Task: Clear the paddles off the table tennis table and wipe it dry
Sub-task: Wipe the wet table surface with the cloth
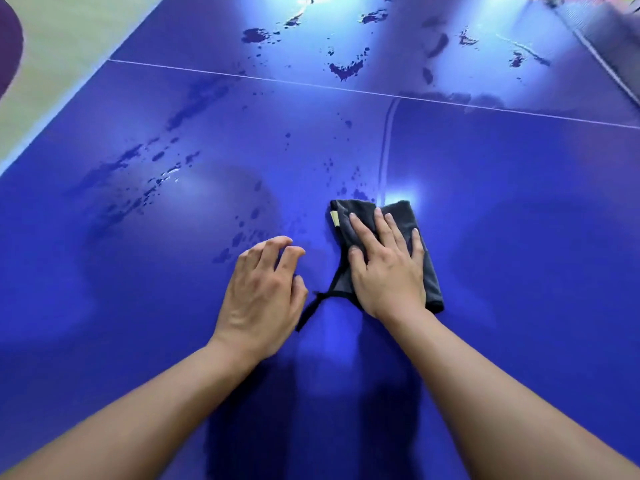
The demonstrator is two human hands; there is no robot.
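A blue table tennis table (519, 209) fills the view, with a white centre line across it. A folded dark grey cloth (360, 213) lies on it near the middle, a thin black strap trailing from its near left corner. My right hand (388, 265) presses flat on the cloth with straight fingers. My left hand (266, 289) rests on the bare table just left of the cloth, fingers loosely curled and holding nothing. Water drops and streaks (145, 178) lie to the left and far beyond the line (346, 69). No paddle is in view.
The table's left edge (69, 109) runs diagonally at the upper left, with pale floor beyond it. The net (609, 46) shows at the top right corner. A dark purple object (8, 39) sits at the far left edge of the view.
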